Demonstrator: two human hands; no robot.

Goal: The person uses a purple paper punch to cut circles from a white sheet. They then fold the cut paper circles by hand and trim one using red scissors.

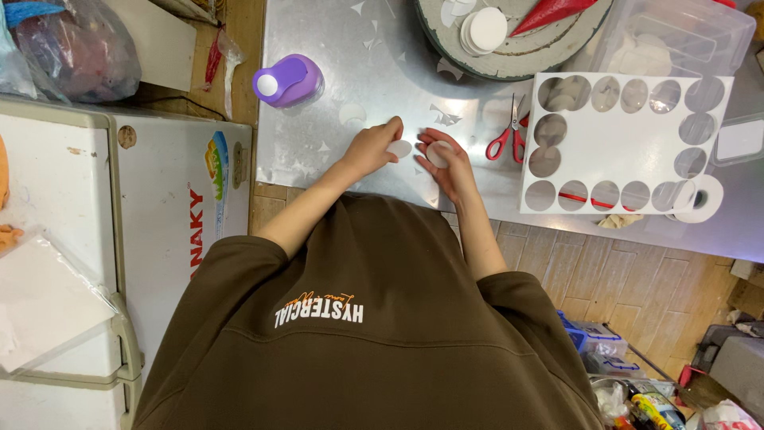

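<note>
A steel tabletop (334, 32) is being looked down on from above, set over a wooden plank floor (621, 271), with the wearer's brown sweatshirt (358, 318) filling the lower part of the view. Near the table's front edge, a small white paper disc (400, 148) is being pinched by the left hand (372, 147), and a second white disc (438, 154) is being gripped by the fingers of the right hand (444, 163), the two discs being held just beside each other. Red-handled scissors (509, 135) are lying just right of the hands, next to a white sheet punched with round holes (629, 147). A purple hole punch (286, 80) is standing well off to the left, and a stack of white discs (484, 30) is resting on a round board (517, 52) beyond.
</note>
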